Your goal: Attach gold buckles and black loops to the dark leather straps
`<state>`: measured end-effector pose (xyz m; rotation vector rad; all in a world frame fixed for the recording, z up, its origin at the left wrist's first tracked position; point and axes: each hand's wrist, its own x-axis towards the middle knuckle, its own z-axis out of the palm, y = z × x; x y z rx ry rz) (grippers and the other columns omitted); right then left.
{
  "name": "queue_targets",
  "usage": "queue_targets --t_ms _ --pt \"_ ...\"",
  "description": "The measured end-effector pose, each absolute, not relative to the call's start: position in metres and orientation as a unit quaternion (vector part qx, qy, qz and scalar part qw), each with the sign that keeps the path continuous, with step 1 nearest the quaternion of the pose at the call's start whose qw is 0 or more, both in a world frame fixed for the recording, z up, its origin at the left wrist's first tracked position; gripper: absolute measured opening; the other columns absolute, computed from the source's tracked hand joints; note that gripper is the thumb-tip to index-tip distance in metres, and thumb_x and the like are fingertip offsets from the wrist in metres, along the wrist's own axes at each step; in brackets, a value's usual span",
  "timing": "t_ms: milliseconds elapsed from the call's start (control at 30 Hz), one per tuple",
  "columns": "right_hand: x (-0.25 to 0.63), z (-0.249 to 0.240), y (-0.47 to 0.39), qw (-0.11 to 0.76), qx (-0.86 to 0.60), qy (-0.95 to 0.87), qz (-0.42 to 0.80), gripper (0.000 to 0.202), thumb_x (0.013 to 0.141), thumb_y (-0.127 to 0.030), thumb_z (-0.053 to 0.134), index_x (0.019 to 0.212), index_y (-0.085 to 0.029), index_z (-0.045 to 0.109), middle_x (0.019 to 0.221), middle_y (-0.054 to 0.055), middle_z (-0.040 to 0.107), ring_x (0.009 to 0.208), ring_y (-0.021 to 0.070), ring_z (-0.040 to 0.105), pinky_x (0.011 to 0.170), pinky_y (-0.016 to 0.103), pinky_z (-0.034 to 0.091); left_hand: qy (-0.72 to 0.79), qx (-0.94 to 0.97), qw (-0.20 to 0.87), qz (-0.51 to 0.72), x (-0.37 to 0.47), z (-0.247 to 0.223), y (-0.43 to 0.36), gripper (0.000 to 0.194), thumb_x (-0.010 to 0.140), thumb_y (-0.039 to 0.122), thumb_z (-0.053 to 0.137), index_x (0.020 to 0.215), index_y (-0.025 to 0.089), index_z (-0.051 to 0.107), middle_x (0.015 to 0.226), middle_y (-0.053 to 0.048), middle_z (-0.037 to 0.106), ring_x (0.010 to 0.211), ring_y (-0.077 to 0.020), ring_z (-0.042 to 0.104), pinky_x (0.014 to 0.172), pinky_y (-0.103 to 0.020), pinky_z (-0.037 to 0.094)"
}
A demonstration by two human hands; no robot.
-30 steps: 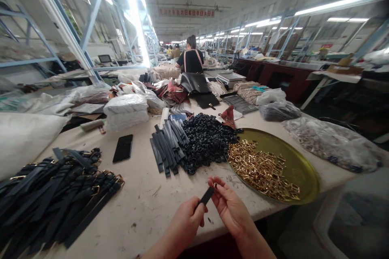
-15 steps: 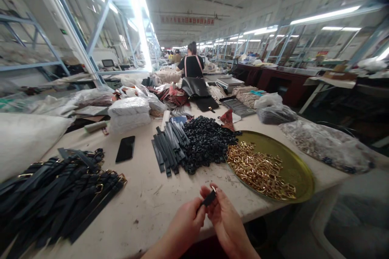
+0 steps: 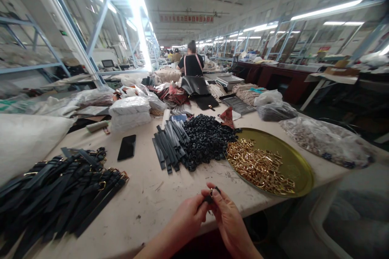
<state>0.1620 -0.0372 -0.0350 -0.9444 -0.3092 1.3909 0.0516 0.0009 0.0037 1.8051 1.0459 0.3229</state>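
We hold a short dark strap [image 3: 209, 199] just over the near edge of the table [image 3: 142, 210], right of that edge's middle. Our left hand [image 3: 192, 210] pinches the strap, thumb and fingers closed on it, and our right hand [image 3: 227, 210] grips its upper end, where a small gold buckle [image 3: 212, 192] shows between the fingertips; our fingers cover much of both. Just beyond, toward the right edge, a round olive tray [image 3: 299, 170] carries a heap of gold buckles [image 3: 255, 166]. Touching the tray's left rim, we have a pile of black loops [image 3: 206, 139], with flat dark strips [image 3: 168, 145] against its left side. A phone [image 3: 127, 147] lies apart from them, and buckled straps [image 3: 57, 198] are heaped at the near left corner. Toward the right edge lies a clear plastic bag [image 3: 325, 141].
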Motion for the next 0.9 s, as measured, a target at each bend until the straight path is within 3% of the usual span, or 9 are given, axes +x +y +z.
queue_targets --t_ms 100,200,367,600,800,900 --pt "0.154 -0.041 -0.037 0.662 -0.428 -0.176 0.589 0.029 0.07 -0.038 0.064 0.095 -0.021 0.064 0.094 0.004 0.068 0.093 0.0188 0.058 0.086 0.033 0.04 0.418 0.726 0.515 0.182 0.056 0.003 0.002 0.022 0.081 0.029 0.036 0.067 0.017 0.047 0.06 0.002 0.049 0.057 -0.0101 0.045 0.054 -0.021 0.033" --pt "0.153 -0.045 -0.037 0.667 -0.469 -0.206 0.542 0.027 0.071 -0.036 0.064 0.095 -0.022 0.062 0.093 0.002 0.067 0.09 0.0181 0.058 0.084 0.031 0.04 0.431 0.656 0.59 0.189 0.059 -0.001 0.003 0.008 0.074 0.022 0.04 0.076 0.017 0.046 0.06 0.004 0.05 0.05 -0.0084 0.042 0.047 -0.019 0.033" --pt "0.158 -0.042 -0.039 0.629 -0.525 -0.268 0.506 0.026 0.07 -0.037 0.063 0.088 -0.019 0.06 0.078 0.001 0.065 0.074 0.0166 0.057 0.069 0.027 0.043 0.466 0.556 0.663 0.185 0.059 -0.004 0.004 0.011 0.07 0.026 0.046 0.076 0.017 0.042 0.057 0.005 0.051 0.042 -0.0065 0.039 0.041 -0.018 0.029" --pt "0.164 -0.04 -0.037 0.583 -0.539 -0.294 0.532 0.023 0.071 -0.04 0.061 0.077 -0.017 0.059 0.069 0.0 0.06 0.068 0.015 0.052 0.065 0.025 0.04 0.465 0.499 0.714 0.158 0.053 0.001 0.01 0.027 0.069 0.043 0.05 0.07 0.017 0.044 0.059 0.004 0.055 0.04 -0.004 0.037 0.042 -0.018 0.024" --pt "0.167 -0.044 -0.031 0.585 -0.474 -0.221 0.619 0.024 0.077 -0.04 0.052 0.07 -0.018 0.051 0.057 -0.004 0.049 0.05 0.01 0.042 0.054 0.024 0.036 0.47 0.496 0.713 0.155 0.057 -0.002 0.013 0.024 0.068 0.039 0.051 0.067 0.016 0.045 0.057 0.003 0.054 0.043 -0.0051 0.039 0.043 -0.018 0.028" --pt "0.167 -0.045 -0.03 0.57 -0.531 -0.272 0.565 0.026 0.078 -0.043 0.05 0.07 -0.018 0.051 0.058 -0.003 0.05 0.053 0.0123 0.044 0.056 0.025 0.037 0.476 0.494 0.71 0.161 0.06 -0.007 0.013 0.024 0.068 0.04 0.05 0.066 0.016 0.044 0.056 0.003 0.053 0.041 -0.0051 0.038 0.042 -0.018 0.028"
